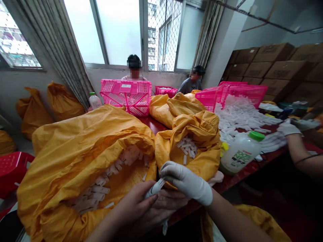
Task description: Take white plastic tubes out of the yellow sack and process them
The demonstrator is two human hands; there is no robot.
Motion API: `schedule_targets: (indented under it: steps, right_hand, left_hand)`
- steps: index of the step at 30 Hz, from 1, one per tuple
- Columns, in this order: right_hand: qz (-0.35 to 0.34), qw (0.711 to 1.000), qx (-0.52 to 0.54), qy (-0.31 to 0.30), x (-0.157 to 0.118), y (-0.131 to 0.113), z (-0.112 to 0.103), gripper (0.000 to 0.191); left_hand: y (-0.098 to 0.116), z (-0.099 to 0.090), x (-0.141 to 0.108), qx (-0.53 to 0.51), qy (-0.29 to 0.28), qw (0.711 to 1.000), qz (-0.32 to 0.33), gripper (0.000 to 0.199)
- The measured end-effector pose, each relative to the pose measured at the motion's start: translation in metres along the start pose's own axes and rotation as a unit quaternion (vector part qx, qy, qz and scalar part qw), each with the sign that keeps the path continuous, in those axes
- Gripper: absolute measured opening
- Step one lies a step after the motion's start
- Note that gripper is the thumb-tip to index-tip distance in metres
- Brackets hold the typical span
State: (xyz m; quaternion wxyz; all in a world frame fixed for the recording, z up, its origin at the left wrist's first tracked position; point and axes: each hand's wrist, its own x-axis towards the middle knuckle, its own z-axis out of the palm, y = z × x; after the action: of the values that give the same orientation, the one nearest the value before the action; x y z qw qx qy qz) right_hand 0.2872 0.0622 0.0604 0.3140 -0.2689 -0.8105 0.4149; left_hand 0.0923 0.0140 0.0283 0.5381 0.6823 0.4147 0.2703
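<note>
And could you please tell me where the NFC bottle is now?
In the head view, the NFC bottle is right of centre on the red table, beside the smaller open yellow sack and in front of the heap of white pieces.

Workshop, stacked cartons (281, 71), orange sacks (83, 131), pink crates (136, 87)

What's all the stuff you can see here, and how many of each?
Sacks: at least six, orange-yellow, on the table and floor
Table: one, dark red, under the sacks
Small pieces: too many to count, white, in two front sacks and heaped at right
Crates: at least three, pink, far side and right
Bottles: two, pale with green caps, right and far left
Boxes: many, brown, stacked right
Plastic object: one, red, left edge
Curtains: two, grey, by the windows
Other people: three, two far side, one right edge
Tube: one, whitish, lower middle
Left hand: one, bare, holding the tube
Right hand: one, white-gloved, at the tube's end
</note>
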Motion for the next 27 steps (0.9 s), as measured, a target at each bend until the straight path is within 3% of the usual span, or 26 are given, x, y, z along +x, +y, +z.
schedule_targets:
  steps: [2,3,6,8,10,13,16,18,20,21,23,25,26,27]
  right_hand:
    - [-0.088,0.993,-0.075,-0.022,0.002,0.000,0.006,0.018]
    - [-0.112,0.991,-0.075,0.009,0.002,0.003,0.012,0.019]
    - [-0.104,0.966,0.015,0.237,0.002,0.017,0.037,0.032]
    - [-0.060,0.934,0.103,0.336,0.003,0.025,0.053,0.032]
    - [0.004,0.915,0.205,0.348,0.004,0.029,0.064,0.018]
    - [0.102,0.862,0.358,0.345,0.004,0.030,0.073,0.016]
    - [0.139,0.816,0.428,0.364,0.001,0.028,0.080,0.023]
    - [0.137,0.830,0.400,0.364,0.000,0.026,0.088,0.022]
    - [0.099,0.869,0.343,0.342,-0.003,0.022,0.095,0.019]
    - [0.072,0.885,0.322,0.329,-0.007,0.020,0.098,0.016]
    - [0.031,0.893,0.299,0.335,-0.020,0.020,0.098,0.011]
    - [0.024,0.873,0.253,0.415,-0.044,0.027,0.088,0.009]
    - [0.037,0.859,0.211,0.465,-0.060,0.033,0.081,0.009]
    - [0.055,0.843,0.162,0.509,-0.078,0.042,0.072,0.010]
  left_hand:
    - [-0.003,0.003,0.003,-0.055,0.000,0.998,0.021,0.032]
    - [-0.004,0.004,0.005,-0.070,0.015,0.997,0.034,0.033]
    - [-0.004,0.007,0.009,-0.031,0.068,0.995,0.061,0.033]
    - [-0.003,0.009,0.010,0.020,0.097,0.993,0.061,0.030]
    - [-0.005,0.012,0.009,0.014,0.122,0.991,0.055,0.027]
    - [-0.011,0.018,0.005,-0.208,0.093,0.973,0.015,0.028]
    - [-0.018,0.028,0.004,-0.472,-0.020,0.881,-0.020,0.031]
    - [-0.020,0.034,0.005,-0.539,-0.059,0.840,-0.013,0.031]
    - [-0.019,0.040,0.007,-0.551,-0.046,0.833,-0.010,0.032]
    - [-0.016,0.042,0.008,-0.538,-0.027,0.843,-0.016,0.033]
    - [-0.007,0.039,0.011,-0.432,-0.010,0.901,-0.037,0.038]
    - [0.004,0.028,0.015,-0.203,-0.045,0.977,-0.039,0.038]
    - [0.009,0.019,0.019,-0.055,-0.062,0.996,-0.033,0.036]
    - [0.012,0.008,0.024,0.090,-0.066,0.993,-0.029,0.033]
